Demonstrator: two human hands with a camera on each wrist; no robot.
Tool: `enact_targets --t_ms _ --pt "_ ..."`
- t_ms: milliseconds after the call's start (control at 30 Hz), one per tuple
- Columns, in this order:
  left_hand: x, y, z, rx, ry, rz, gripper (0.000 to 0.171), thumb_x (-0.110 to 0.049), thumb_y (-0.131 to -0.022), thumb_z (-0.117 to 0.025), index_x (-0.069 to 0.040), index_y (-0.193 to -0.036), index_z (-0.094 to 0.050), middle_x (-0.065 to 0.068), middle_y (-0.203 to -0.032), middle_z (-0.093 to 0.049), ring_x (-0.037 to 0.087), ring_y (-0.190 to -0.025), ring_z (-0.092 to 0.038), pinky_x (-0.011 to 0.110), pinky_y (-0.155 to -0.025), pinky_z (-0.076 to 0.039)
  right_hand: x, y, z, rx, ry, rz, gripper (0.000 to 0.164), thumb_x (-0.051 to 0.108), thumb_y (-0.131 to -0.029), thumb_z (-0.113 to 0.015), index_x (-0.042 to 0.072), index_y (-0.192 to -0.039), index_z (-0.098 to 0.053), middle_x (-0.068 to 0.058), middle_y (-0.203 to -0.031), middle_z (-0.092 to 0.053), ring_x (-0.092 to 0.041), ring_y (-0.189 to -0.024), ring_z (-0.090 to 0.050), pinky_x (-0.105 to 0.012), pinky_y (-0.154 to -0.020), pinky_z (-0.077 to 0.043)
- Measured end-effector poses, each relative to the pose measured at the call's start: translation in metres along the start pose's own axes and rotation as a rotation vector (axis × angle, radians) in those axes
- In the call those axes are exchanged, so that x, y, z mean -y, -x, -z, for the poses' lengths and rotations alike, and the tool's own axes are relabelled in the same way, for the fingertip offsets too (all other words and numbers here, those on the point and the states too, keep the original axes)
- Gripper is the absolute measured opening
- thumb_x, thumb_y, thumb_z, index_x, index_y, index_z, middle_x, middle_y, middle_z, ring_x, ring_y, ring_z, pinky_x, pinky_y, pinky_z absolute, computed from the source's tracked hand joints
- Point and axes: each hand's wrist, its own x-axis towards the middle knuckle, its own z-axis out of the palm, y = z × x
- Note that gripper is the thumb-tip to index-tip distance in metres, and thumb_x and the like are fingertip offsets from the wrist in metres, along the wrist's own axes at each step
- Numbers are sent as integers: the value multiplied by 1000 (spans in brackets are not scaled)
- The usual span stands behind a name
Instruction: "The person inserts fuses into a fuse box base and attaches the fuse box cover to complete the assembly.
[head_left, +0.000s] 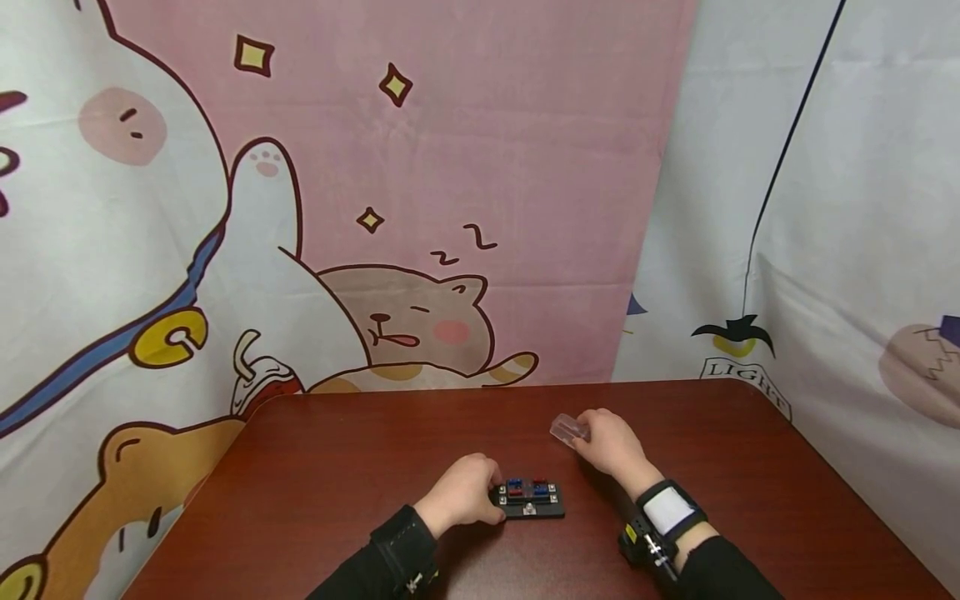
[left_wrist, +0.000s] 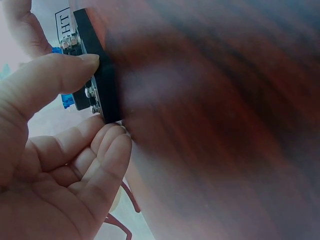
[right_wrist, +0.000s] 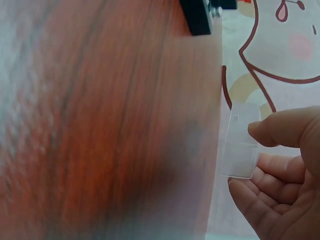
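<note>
A black fuse block (head_left: 531, 508) with small blue and red blade fuses and metal screw terminals lies on the table near its middle. My left hand (head_left: 462, 493) grips its left end. In the left wrist view the thumb presses on the block (left_wrist: 106, 82), and the other fingers curl at its near end. My right hand (head_left: 611, 442) holds a clear plastic cover (head_left: 567, 428) above the table, behind and to the right of the block. The right wrist view has the cover (right_wrist: 240, 155) pinched between thumb and fingers, apart from the block, whose corner (right_wrist: 197, 20) shows at the top.
Both hands work over a dark red-brown wooden table (head_left: 360, 442). A pink and white curtain (head_left: 525, 167) with cartoon animals hangs behind its far edge. A dark device (head_left: 645, 542) is strapped to the right wrist beside a white-faced band (head_left: 670, 510).
</note>
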Motion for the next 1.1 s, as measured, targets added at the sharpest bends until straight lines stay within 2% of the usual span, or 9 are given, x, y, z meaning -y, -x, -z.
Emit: enact_targets --t_ms 300,433,700,1100 --pt "1 -1 -1 -3 2 -5 35 -26 -66 -91 -9 -88 -70 -6 -77 -54 7 -70 -48 26 -67 -45 9 5 3 19 -81 -7 27 19 -80 -80 4 -101 -70 -8 -92 -64 -19 -75 -57 -40 -69 -51" --pt "1 -1 -1 -6 1 0 36 -26 -65 -90 -9 -89 -70 -6 -77 -54 7 -70 -48 26 -67 -44 13 8 3 28 -123 18 27 19 -81 -80 5 -102 -70 -7 -94 -63 -16 -75 -56 -36 -67 -51" --pt "0 0 0 -22 -9 -12 37 -26 -64 -91 -7 -89 -70 -6 -77 -54 8 -69 -48 26 -66 -44 27 16 8 22 -175 144 26 15 -80 -81 8 -103 -71 -2 -94 -63 -12 -75 -55 -33 -67 -49" --pt "2 -1 -3 -34 -26 -18 34 -26 -63 -91 -10 -84 -69 -9 -74 -50 7 -66 -46 25 -62 -43 35 27 14 72 -206 362 27 14 -81 -79 10 -106 -69 2 -96 -62 -11 -78 -56 -29 -66 -48"
